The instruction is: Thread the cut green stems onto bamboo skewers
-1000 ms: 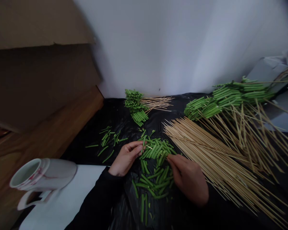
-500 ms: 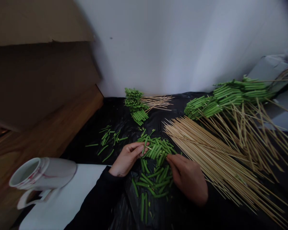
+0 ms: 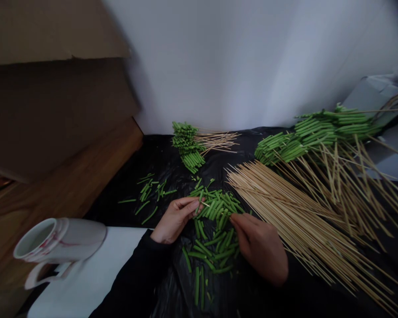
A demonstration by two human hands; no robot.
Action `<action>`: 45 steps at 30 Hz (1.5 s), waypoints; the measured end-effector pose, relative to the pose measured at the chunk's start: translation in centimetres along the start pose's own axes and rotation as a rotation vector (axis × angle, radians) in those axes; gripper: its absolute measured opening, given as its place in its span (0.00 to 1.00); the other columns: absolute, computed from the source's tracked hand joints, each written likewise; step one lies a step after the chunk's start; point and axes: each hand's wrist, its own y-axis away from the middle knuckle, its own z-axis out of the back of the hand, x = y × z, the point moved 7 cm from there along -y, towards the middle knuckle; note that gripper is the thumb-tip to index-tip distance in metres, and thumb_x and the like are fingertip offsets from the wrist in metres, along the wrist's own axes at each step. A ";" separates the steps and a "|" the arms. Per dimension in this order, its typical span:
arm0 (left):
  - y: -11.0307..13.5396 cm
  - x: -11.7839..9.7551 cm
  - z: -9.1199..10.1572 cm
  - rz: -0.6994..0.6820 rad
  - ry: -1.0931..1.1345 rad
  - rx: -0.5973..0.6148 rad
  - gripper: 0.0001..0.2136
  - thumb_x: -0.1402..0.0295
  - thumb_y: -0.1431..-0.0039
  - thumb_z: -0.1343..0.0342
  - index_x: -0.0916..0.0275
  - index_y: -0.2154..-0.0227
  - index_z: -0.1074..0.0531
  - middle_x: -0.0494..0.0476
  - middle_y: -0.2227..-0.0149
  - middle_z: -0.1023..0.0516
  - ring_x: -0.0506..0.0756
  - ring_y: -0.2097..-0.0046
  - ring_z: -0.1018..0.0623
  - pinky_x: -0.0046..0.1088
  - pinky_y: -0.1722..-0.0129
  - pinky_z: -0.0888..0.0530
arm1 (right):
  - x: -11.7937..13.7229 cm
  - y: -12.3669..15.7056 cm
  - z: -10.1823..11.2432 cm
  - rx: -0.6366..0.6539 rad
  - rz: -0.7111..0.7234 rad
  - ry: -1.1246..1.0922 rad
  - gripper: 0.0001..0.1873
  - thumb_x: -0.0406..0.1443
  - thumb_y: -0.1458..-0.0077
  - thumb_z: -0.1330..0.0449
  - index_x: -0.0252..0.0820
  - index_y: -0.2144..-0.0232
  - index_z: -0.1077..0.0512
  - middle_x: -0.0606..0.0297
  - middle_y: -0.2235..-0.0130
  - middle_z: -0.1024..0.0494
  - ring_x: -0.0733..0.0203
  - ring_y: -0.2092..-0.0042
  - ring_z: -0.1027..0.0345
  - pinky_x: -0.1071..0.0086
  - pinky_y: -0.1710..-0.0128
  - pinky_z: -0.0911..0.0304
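Note:
My left hand (image 3: 175,219) pinches a short green stem piece (image 3: 200,200), which looks like cut garlic stem or green bean. At that piece the pale tip of a bamboo skewer (image 3: 205,204) shows. My right hand (image 3: 261,245) has its fingers closed on the skewer's other side, and several green pieces are threaded side by side between the hands. Below and around them lie loose green pieces (image 3: 215,251) on a black plastic sheet (image 3: 175,282). The right fingertips partly hide the skewer.
Bare bamboo skewers (image 3: 295,216) lie in a thick pile at right. Filled skewers (image 3: 331,128) are heaped behind them, with a smaller stack (image 3: 189,145) near the wall. A white mug (image 3: 79,238) rests on a white surface (image 3: 96,269) at left. Scattered pieces (image 3: 147,192) lie left of centre.
Almost nothing differs. Both hands keep their places and grip, with only a very slight shift of the fingers.

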 end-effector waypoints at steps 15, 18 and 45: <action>0.2 -1.2 0.6 -0.121 -0.394 -0.062 0.11 0.63 0.52 0.33 0.64 0.68 0.18 0.59 0.65 0.18 0.56 0.62 0.24 0.30 0.59 0.31 | 0.2 0.2 -0.6 0.055 -0.015 0.027 0.14 0.28 0.40 0.52 0.41 0.67 0.27 0.63 0.69 0.24 0.63 0.68 0.29 0.71 0.68 0.42; 0.3 -1.2 0.5 -0.121 -0.403 -0.065 0.11 0.62 0.53 0.33 0.64 0.68 0.18 0.59 0.65 0.18 0.56 0.63 0.24 0.30 0.59 0.30 | 0.2 0.2 -0.6 0.057 -0.014 0.012 0.13 0.28 0.40 0.52 0.41 0.68 0.27 0.63 0.69 0.24 0.63 0.68 0.29 0.71 0.67 0.41; 0.1 -1.4 1.1 -0.071 -0.409 0.033 0.07 0.66 0.57 0.31 0.62 0.74 0.20 0.53 0.73 0.21 0.51 0.70 0.26 0.26 0.65 0.32 | 0.7 0.5 -0.5 0.062 0.015 0.029 0.15 0.26 0.42 0.52 0.41 0.63 0.27 0.65 0.71 0.25 0.64 0.70 0.30 0.71 0.69 0.44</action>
